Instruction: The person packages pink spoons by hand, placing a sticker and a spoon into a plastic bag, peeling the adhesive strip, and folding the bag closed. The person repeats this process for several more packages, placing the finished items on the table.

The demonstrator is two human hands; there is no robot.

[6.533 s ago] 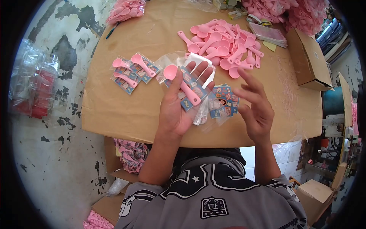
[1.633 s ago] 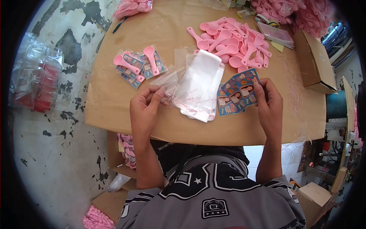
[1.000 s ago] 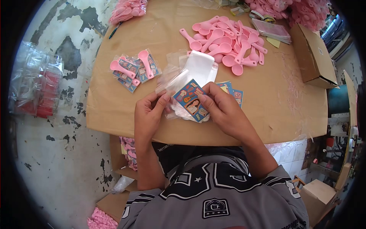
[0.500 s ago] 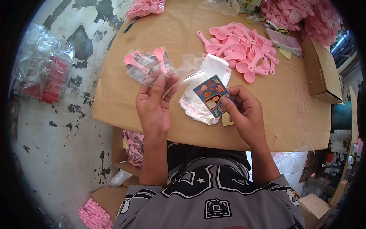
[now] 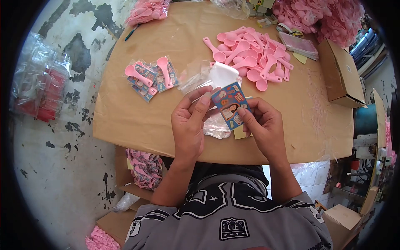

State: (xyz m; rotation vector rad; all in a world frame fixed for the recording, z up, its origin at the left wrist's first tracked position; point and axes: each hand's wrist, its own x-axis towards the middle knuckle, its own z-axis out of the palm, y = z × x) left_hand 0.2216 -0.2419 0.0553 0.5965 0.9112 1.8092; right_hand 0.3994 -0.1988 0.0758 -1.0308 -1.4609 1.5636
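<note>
A blue printed card with a picture on it is pinched between the thumb and fingers of my right hand. At the card's left edge, my left hand has its thumb and fingers pressed together; what lies between them, if anything, I cannot make out. Beneath both hands, a stack of clear plastic bags rests on the table, partly covered. Left of them are several clear packets, with pink spoons and blue cards. Loose pink measuring spoons form a heap beyond the bags.
A brown-papered table carries a cardboard box at right, a stack of clear sleeves and a pen. Bagged pink spoons lie at the far edge. Below the left edge stands an open carton of packets.
My left hand has moved right, from over the spoon packets to the card's edge. The packets now lie uncovered. My right hand keeps the card, and the view has shifted slightly.
</note>
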